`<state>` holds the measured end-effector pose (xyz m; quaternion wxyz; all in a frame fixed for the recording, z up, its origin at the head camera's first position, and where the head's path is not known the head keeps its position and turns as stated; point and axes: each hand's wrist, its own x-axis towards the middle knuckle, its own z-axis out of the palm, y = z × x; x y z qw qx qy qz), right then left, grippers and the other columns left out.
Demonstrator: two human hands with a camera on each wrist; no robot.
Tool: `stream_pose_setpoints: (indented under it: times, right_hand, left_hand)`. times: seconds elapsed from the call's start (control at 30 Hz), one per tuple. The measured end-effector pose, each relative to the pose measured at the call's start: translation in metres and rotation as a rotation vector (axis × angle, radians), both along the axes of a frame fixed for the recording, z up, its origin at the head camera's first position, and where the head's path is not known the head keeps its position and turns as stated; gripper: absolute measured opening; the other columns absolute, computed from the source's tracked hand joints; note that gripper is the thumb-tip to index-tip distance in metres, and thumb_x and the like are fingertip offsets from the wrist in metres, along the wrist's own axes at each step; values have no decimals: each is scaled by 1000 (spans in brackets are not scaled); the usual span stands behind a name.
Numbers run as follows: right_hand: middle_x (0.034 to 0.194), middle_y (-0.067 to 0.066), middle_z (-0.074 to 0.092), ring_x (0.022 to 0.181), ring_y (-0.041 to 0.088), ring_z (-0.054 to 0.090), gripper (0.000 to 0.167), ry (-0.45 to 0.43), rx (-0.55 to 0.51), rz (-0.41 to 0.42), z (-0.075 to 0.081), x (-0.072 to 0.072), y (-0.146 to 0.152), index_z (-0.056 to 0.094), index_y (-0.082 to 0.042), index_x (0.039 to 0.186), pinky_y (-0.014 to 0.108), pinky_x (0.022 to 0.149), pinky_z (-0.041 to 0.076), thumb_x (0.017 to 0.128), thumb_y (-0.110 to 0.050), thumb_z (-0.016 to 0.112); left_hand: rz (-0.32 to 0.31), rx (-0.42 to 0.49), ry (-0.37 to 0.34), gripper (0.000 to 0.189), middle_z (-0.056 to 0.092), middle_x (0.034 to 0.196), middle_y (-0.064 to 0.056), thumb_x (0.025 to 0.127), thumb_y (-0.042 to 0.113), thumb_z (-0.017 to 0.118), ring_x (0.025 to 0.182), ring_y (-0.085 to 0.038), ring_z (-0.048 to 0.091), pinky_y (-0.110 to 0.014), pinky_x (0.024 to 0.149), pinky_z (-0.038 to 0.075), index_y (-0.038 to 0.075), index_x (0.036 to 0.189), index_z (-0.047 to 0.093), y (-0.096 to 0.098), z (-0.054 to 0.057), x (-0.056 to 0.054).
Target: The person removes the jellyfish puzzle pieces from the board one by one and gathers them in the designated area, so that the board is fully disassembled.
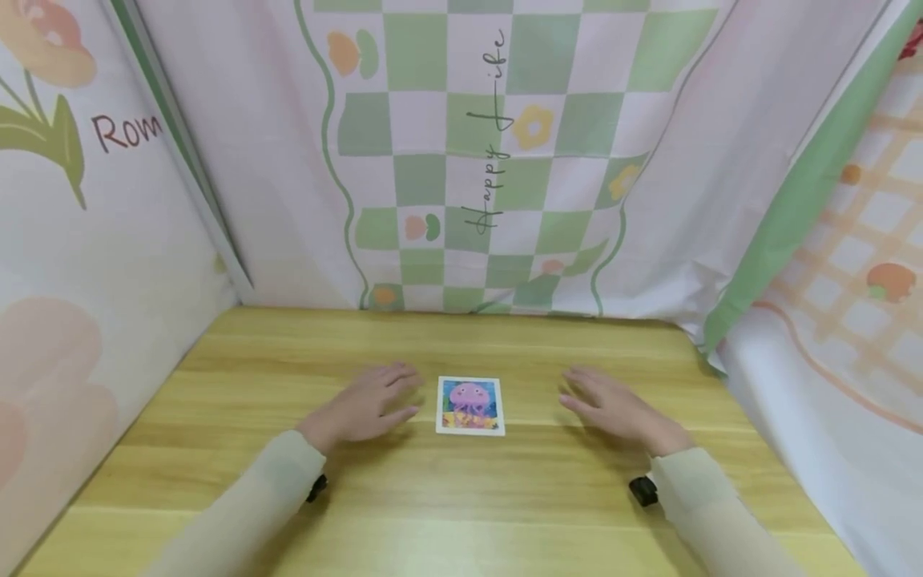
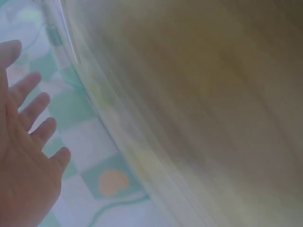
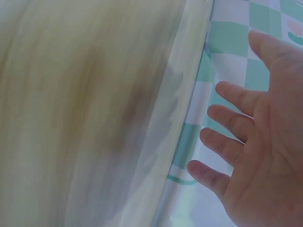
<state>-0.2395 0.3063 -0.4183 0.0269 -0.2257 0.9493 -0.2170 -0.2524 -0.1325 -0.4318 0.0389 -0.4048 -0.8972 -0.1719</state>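
Soft glare on table (image 1: pixel 440 517), hazy wrist views

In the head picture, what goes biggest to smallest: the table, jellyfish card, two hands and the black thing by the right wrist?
1. Table
2. Left hand and right hand: they look alike, so I can't rank them
3. Jellyfish card
4. Black thing

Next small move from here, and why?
Probably bring the left hand slightly inward to the jellyfish card. Both hands appear to hold nothing, the card lies picture side up on the table, and the left fingertips look closer to its edge than those of the right hand.
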Motion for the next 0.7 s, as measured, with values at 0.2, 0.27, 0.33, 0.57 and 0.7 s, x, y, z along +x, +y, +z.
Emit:
stream_pose_setpoints:
  times: [0.2, 0.27, 0.33, 0.57, 0.7]
  right_hand:
    - [155, 26, 34, 142, 46, 30, 68, -14, 1, 9, -2, -3, -11, 42, 2, 150, 63, 114, 22, 105, -49, 46]
    - [155, 26, 35, 141, 46, 31, 67, -13, 6, 17, -2, -4, -13, 42, 2, 150, 63, 114, 23, 105, -48, 47]
    - [154, 26, 36, 141, 46, 32, 66, -15, 8, 23, -1, -6, -16, 43, 2, 149, 63, 114, 23, 105, -46, 49]
    - [153, 27, 38, 141, 46, 33, 63, -13, 26, 42, 0, -8, -24, 44, 4, 148, 62, 114, 25, 105, -42, 51]
    - [153, 26, 38, 141, 46, 33, 63, -20, 35, 57, -1, -10, -28, 44, 3, 148, 62, 114, 26, 105, -42, 51]
  left_hand:
    - [-59, -69, -16, 52, 43, 153, -15, 105, 39, 50, 143, -35, 35, -54, 117, 24, 10, 148, 50, 25, -4, -1]
    - [-73, -96, -31, 51, 43, 153, -14, 105, 40, 50, 143, -33, 35, -52, 118, 24, 10, 147, 51, 32, -3, -1]
    - [-89, -126, -37, 50, 43, 154, -13, 106, 40, 49, 143, -33, 35, -51, 118, 24, 11, 147, 51, 39, -3, -1]
    - [-92, -223, -34, 53, 38, 157, -9, 106, 45, 45, 146, -29, 31, -45, 120, 22, 15, 150, 48, 60, -1, -1]
    - [-110, -230, -39, 54, 37, 158, -9, 106, 46, 44, 146, -29, 31, -44, 120, 23, 15, 150, 49, 69, -3, -3]
